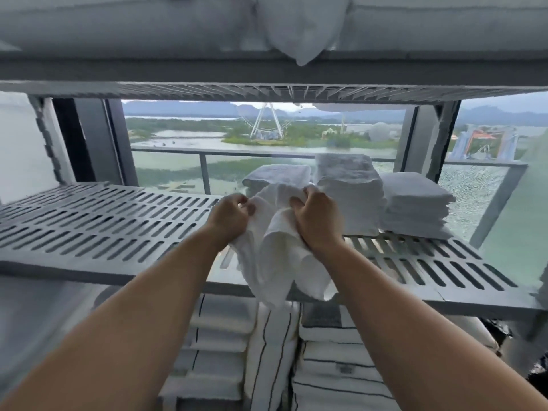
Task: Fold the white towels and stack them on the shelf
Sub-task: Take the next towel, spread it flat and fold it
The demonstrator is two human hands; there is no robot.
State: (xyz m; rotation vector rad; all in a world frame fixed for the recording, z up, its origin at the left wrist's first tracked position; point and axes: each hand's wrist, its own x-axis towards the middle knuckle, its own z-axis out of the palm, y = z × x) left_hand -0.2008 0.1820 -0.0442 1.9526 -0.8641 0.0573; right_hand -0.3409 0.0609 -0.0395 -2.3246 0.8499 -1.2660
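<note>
Crumpled white towel (277,247) hangs before stacked towels (350,197).

Crumpled white cloth towel (281,250): top edge hidden (inside left hand (229,218), right hand (317,222)). Folded white towel stack (275,174) behind: front obscured.

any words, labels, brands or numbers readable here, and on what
None can be read.
The white towel, the folded stacks and the slotted shelf bear no print.
A small grey tag on the striped linen below is too blurred to read.
The orange structure outside shows no legible sign.
</note>
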